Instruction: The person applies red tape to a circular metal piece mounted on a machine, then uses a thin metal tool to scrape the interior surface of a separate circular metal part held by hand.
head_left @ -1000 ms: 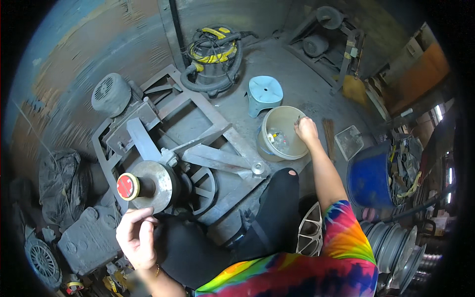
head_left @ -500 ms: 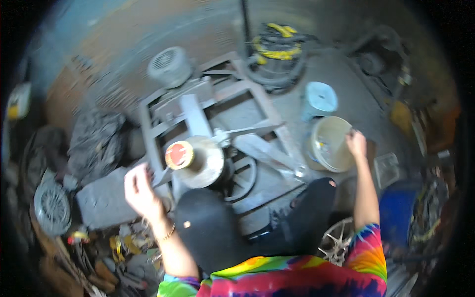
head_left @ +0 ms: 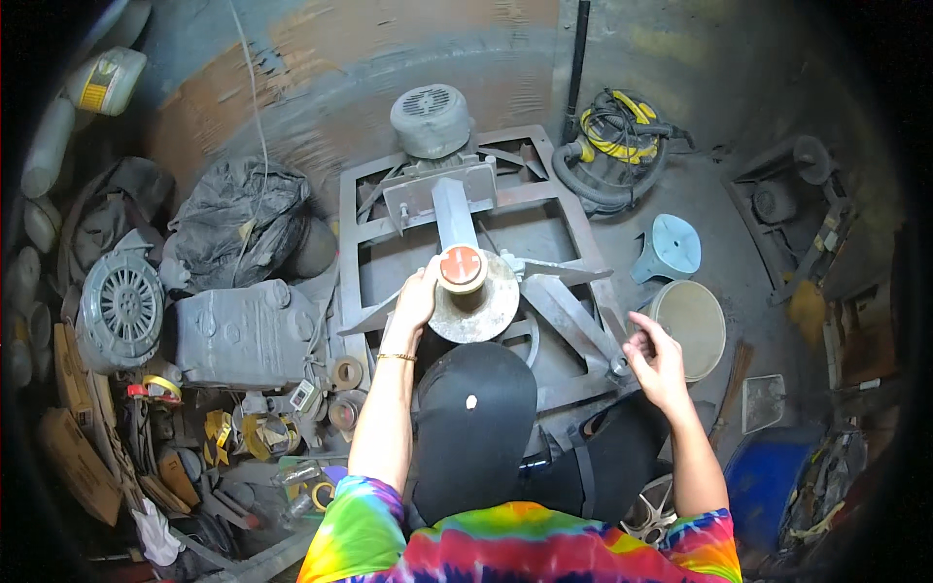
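Your left hand is at the centre of the frame, its fingers drawn together along the left side of the red-topped cylinder, which stands out over a round metal disc. You seem to touch the cylinder, but I cannot tell whether you grip it. Your right hand, right of centre, has its fingers apart with nothing visible in them, in front of the left edge of the pale bucket.

If the disc were to turn, your left fingers could be dragged or scraped, since they sit so close to it; your bracelet might snag too. Your left knee, just below the disc in the picture, could be rubbed if you lean forward. Reaching right without looking, you might knock the bucket or bump the slanted metal bar.

Your left fingertips are partly hidden by the cylinder, the disc's lower edge meets your knee in the view, and the bucket's bottom is hard to make out. The blue bin at lower right fades into the dark rim.
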`<state>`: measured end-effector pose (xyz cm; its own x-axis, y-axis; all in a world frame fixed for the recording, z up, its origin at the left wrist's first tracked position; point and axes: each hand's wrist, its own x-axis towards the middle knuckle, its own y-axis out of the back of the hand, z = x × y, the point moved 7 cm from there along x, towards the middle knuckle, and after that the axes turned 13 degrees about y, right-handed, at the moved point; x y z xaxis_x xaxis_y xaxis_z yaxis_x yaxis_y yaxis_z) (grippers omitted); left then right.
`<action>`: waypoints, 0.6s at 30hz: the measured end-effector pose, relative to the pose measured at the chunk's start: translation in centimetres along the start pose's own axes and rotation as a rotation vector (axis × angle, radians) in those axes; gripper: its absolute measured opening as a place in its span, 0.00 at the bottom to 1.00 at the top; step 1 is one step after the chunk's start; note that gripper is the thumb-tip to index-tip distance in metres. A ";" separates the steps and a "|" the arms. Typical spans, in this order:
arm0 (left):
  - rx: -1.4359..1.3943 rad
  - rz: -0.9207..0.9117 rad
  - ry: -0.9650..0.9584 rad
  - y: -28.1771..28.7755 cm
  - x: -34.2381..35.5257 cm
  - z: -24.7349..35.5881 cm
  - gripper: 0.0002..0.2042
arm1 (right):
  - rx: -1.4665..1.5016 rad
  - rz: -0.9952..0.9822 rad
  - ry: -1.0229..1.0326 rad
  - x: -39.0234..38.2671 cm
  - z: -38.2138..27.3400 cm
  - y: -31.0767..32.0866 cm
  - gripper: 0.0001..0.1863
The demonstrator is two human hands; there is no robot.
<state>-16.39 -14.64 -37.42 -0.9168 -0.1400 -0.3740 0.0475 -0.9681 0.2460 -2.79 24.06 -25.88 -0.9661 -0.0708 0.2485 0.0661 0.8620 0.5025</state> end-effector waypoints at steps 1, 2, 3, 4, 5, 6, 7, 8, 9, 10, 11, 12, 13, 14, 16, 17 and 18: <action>-0.066 0.009 0.001 0.3 0.2 -0.7 0.33 | -0.012 0.002 0.113 0.5 -1.4 -0.4 0.17; -0.055 0.035 0.057 0.2 0.3 -1.3 0.33 | -0.027 0.011 0.226 1.1 -2.7 -0.9 0.16; -0.059 0.030 0.051 -0.3 0.2 -1.3 0.33 | -0.034 0.015 0.229 1.4 -3.6 -1.4 0.16; -0.066 0.079 0.058 -0.3 -0.2 -1.5 0.33 | 0.176 0.063 0.109 1.7 -3.9 -2.1 0.15; -0.074 0.128 0.062 -0.4 -0.6 -1.7 0.33 | 0.385 0.111 -0.010 2.0 -4.3 -3.0 0.14; -0.130 0.175 0.031 -0.4 -1.4 -2.0 0.33 | 0.453 0.097 -0.016 2.5 -5.6 -3.9 0.13; -0.130 0.174 0.027 -0.4 -2.1 -2.4 0.33 | 0.550 0.095 -0.023 3.2 -6.8 -5.1 0.13; -0.123 0.229 0.005 -0.1 -3.5 -2.0 0.31 | 0.641 0.064 -0.040 3.7 -7.8 -6.4 0.13; -0.115 0.288 -0.019 0.5 -5.1 -1.4 0.30 | 0.735 0.030 -0.053 4.2 -8.7 -7.5 0.13; -0.121 0.282 -0.008 1.0 -6.0 -1.4 0.30 | 0.815 -0.015 -0.104 4.7 -8.7 -8.9 0.13; -0.079 0.160 0.130 0.7 -6.7 -1.7 0.27 | 0.892 -0.051 -0.148 4.8 -8.7 -9.6 0.13; -0.032 0.045 0.268 0.7 -8.0 -2.1 0.24 | 0.914 -0.085 -0.151 5.0 -8.9 -10.2 0.13; 0.041 0.233 0.006 2.6 -9.7 0.3 0.17 | 0.914 -0.089 -0.151 5.2 -9.3 -10.6 0.13; -0.087 0.318 -0.086 4.2 -11.2 2.0 0.15 | 1.096 -0.154 -0.211 5.2 -10.0 -11.7 0.12; -0.274 0.284 -0.230 5.4 -13.7 6.0 0.12 | 1.352 -0.255 -0.295 5.3 -11.2 -13.1 0.10; -0.324 0.179 -0.279 5.4 -15.0 8.4 0.12 | 1.348 -0.263 -0.292 5.5 -11.3 -13.4 0.10; -0.270 0.029 -0.365 4.8 -16.1 10.9 0.11 | 1.452 -0.330 -0.297 5.5 -12.0 -13.9 0.10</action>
<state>-5.76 -14.78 -20.49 -0.9911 -0.1321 -0.0183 0.1322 -0.9912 -0.0088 -6.00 5.66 -21.60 -0.9136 -0.4054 0.0318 -0.2813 0.5735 -0.7694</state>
